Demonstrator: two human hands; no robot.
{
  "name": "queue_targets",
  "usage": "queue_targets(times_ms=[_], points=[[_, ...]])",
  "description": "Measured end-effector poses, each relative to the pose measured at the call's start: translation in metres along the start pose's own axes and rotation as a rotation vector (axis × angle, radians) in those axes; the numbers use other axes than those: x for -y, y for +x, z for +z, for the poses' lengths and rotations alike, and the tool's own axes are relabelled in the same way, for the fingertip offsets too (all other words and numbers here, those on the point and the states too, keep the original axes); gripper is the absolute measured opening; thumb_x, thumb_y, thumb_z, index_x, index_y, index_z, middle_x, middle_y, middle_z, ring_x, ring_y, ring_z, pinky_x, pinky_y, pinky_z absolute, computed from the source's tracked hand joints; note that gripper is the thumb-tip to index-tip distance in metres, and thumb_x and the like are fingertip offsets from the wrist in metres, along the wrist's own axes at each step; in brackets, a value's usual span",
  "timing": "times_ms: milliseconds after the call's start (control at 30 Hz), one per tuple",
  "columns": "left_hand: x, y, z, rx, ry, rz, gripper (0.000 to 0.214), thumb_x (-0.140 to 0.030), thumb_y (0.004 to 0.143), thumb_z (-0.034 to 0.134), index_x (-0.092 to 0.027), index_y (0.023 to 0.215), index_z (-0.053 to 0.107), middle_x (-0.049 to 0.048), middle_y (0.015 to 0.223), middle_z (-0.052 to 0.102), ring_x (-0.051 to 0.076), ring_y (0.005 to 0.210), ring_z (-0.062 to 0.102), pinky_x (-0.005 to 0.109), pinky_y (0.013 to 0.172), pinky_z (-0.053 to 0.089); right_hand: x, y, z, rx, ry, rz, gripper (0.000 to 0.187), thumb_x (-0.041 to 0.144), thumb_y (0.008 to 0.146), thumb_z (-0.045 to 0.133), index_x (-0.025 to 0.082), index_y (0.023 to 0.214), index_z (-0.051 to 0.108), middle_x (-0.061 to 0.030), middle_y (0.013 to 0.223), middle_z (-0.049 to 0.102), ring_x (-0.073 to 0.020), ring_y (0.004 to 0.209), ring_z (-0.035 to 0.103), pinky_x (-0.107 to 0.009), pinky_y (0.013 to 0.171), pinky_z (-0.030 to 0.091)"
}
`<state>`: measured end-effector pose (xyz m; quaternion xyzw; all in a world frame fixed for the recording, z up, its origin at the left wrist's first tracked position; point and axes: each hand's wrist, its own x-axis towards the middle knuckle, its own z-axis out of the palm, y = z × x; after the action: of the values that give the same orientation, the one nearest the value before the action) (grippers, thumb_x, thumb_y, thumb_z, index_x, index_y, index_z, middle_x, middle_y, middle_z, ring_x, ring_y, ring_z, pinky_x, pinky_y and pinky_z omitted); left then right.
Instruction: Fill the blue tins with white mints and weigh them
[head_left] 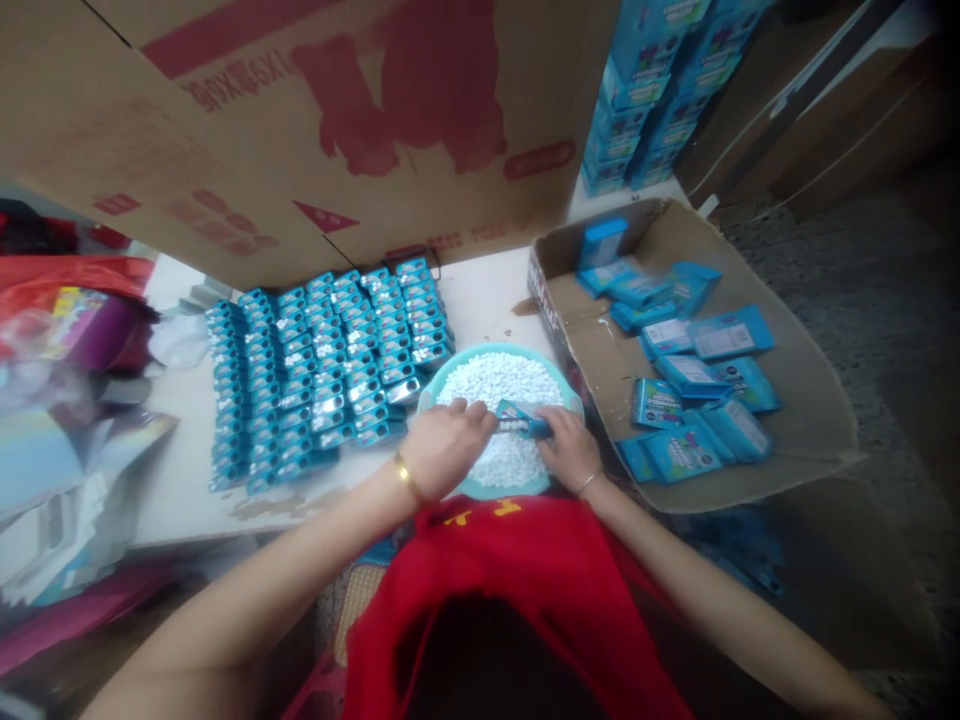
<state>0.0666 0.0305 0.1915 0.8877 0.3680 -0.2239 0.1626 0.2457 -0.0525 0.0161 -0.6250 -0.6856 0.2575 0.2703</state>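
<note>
A small blue box (523, 419) is held over a teal bowl (442, 388) filled with small white pellets. My left hand (444, 447) is closed, its fingers pinching the box's left end; a gold bangle sits on that wrist. My right hand (571, 448) is closed around the box's right end. Both hands hover just above the pellets at the bowl's near side.
Rows of open blue boxes (330, 370) lie on the white table left of the bowl. A cardboard tray (817, 400) at right holds several closed blue boxes. A large cardboard carton (300, 130) stands behind, with stacked blue boxes (652, 90) at the back right. Bags and clutter fill the left.
</note>
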Motion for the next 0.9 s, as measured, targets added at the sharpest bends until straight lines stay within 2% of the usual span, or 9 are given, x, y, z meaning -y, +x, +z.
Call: queue_targets(times_ms=[100,167,233,367,467,533,633,700,900], points=[[0.006,-0.005,0.001,-0.027,0.041,0.003,0.02,-0.015,0.092,0.037,-0.015,0.094,0.057,0.0097,0.089,0.059,0.022,0.084,0.054,0.032,0.066,0.045,-0.001,-0.001,-0.001,0.005,0.022,0.016,0.042,0.013,0.074,0.05,0.018,0.116,0.054,-0.0111,0.115,0.06,-0.0269,0.11,0.054,-0.043,0.092,0.047],[0.021,-0.011,0.015,-0.073,0.02,-0.07,0.019,-0.019,0.093,0.038,-0.017,0.1,0.056,0.0089,0.094,0.059,0.022,0.088,0.054,0.032,0.068,0.045,-0.003,-0.002,-0.003,0.005,0.048,0.042,0.042,0.014,0.074,0.05,0.018,0.115,0.054,-0.011,0.115,0.06,-0.027,0.109,0.054,-0.043,0.092,0.047],[0.042,-0.015,0.043,-0.063,-0.02,-0.191,0.018,-0.023,0.093,0.04,-0.017,0.102,0.054,0.009,0.098,0.059,0.022,0.092,0.055,0.031,0.069,0.046,-0.006,-0.003,-0.006,-0.009,0.087,0.075,0.041,0.015,0.074,0.051,0.019,0.114,0.054,-0.0109,0.114,0.06,-0.0272,0.108,0.055,-0.043,0.092,0.048],[0.067,-0.007,0.124,0.113,-0.16,-0.347,0.013,-0.02,0.09,0.044,-0.014,0.096,0.054,0.0119,0.099,0.059,0.024,0.092,0.057,0.033,0.074,0.047,-0.012,-0.008,-0.015,-0.078,0.182,0.136,0.037,0.022,0.076,0.052,0.019,0.113,0.053,-0.0107,0.111,0.06,-0.0275,0.105,0.057,-0.044,0.09,0.047],[0.053,0.023,0.171,0.078,-0.301,-0.329,0.017,-0.021,0.091,0.042,-0.015,0.103,0.052,0.0118,0.106,0.058,0.023,0.1,0.056,0.034,0.084,0.047,-0.014,-0.01,-0.019,-0.111,0.227,0.177,0.035,0.024,0.077,0.055,0.02,0.112,0.053,-0.01,0.108,0.061,-0.0272,0.102,0.058,-0.043,0.089,0.047],[0.035,0.05,0.189,0.014,-0.397,-0.284,0.022,-0.021,0.091,0.041,-0.016,0.11,0.05,0.0114,0.112,0.057,0.022,0.105,0.055,0.034,0.089,0.045,-0.014,-0.01,-0.02,-0.13,0.24,0.204,0.035,0.026,0.077,0.056,0.021,0.111,0.053,-0.0093,0.107,0.061,-0.0266,0.101,0.058,-0.043,0.088,0.048],[0.016,0.083,0.2,-0.05,-0.507,-0.251,0.03,-0.015,0.088,0.042,-0.015,0.117,0.048,0.0131,0.119,0.055,0.023,0.109,0.053,0.036,0.093,0.044,-0.013,-0.011,-0.019,-0.145,0.25,0.24,0.034,0.03,0.078,0.058,0.021,0.11,0.054,-0.0089,0.106,0.062,-0.0262,0.098,0.059,-0.042,0.086,0.048],[0.014,0.091,0.202,-0.064,-0.535,-0.24,0.034,-0.014,0.086,0.043,-0.016,0.119,0.047,0.0123,0.12,0.055,0.022,0.109,0.053,0.036,0.095,0.043,-0.012,-0.012,-0.018,-0.15,0.262,0.274,0.034,0.033,0.079,0.059,0.021,0.11,0.054,-0.0091,0.106,0.062,-0.0262,0.098,0.059,-0.042,0.086,0.048],[0.039,0.057,0.187,-0.11,-0.631,-0.172,0.027,-0.024,0.086,0.046,-0.02,0.113,0.051,0.0068,0.108,0.06,0.02,0.099,0.057,0.034,0.091,0.045,-0.012,-0.013,-0.018,-0.146,0.28,0.304,0.035,0.036,0.08,0.059,0.02,0.111,0.053,-0.0098,0.106,0.062,-0.0265,0.098,0.059,-0.042,0.086,0.048]])
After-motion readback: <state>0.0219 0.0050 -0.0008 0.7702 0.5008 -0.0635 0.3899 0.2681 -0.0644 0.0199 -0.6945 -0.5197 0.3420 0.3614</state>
